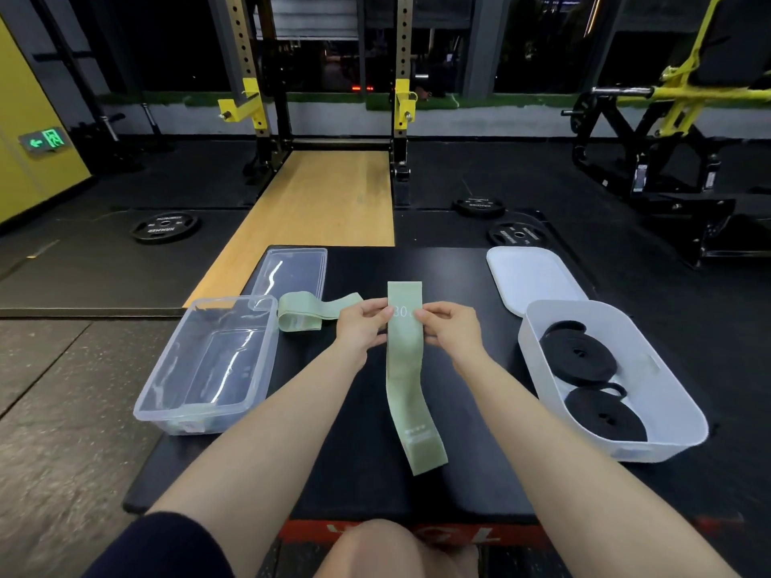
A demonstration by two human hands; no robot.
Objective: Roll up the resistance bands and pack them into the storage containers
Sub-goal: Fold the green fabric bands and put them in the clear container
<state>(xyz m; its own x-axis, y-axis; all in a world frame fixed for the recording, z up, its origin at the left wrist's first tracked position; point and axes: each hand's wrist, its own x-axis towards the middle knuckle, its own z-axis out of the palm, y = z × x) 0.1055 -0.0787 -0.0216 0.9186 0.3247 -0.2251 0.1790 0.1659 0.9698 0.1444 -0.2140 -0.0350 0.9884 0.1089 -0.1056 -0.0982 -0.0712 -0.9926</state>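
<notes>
Green resistance band (404, 369) lies lengthwise on the black desk (479, 285), its far end lifted between both hands. Left hand (362, 327) pinches the left edge with thumb on top; right hand (448, 329) pinches the right edge the same way, both forearms reaching straight forward. Printed digits between the thumbs are partly covered. Left of the left hand sits a clear container (175, 394); right of the right hand, a white container (667, 410) holds rolled black bands (578, 355).
</notes>
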